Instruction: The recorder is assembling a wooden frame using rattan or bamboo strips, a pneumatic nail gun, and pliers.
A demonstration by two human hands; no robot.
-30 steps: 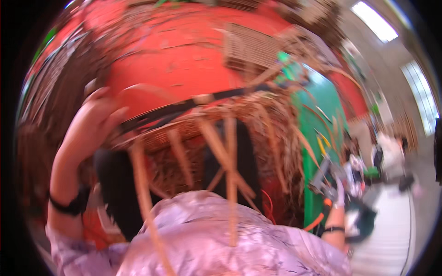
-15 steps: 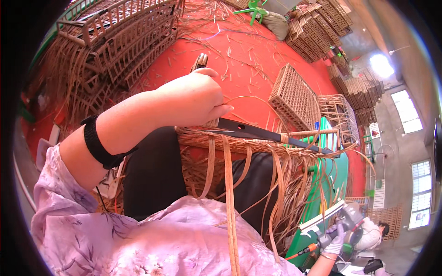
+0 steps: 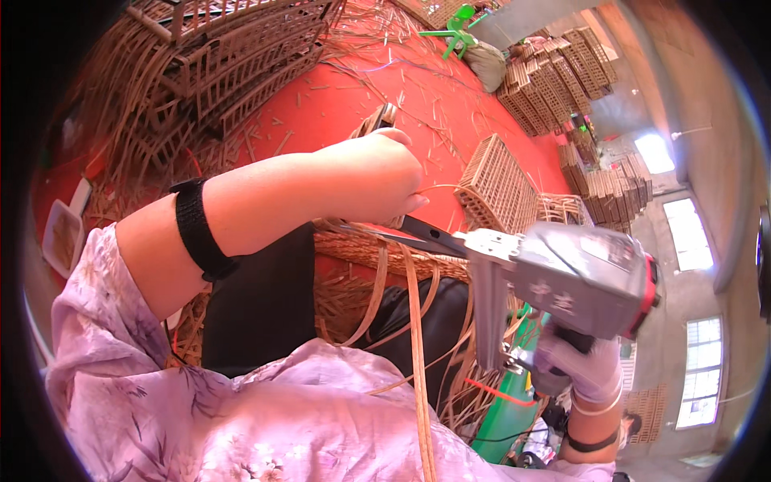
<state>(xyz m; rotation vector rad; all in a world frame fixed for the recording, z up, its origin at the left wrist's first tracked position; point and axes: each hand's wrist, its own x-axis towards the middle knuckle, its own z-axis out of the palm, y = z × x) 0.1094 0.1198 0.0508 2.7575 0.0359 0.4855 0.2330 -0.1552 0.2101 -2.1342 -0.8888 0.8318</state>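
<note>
Nail gun (image 3: pixel 578 273) swung up beside woven frame (image 3: pixel 361 251), looks heavy, rigid; best held by handle (image 3: pixel 572 339), right hand (image 3: pixel 585 368) clenched there, left hand (image 3: pixel 376 173) gripping frame's dark bar (image 3: pixel 436 235).

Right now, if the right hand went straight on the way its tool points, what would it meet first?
Probably the dark flat bar: the grey tool in the right hand has its nose right at it, though depth is unclear and they may already touch.
</note>
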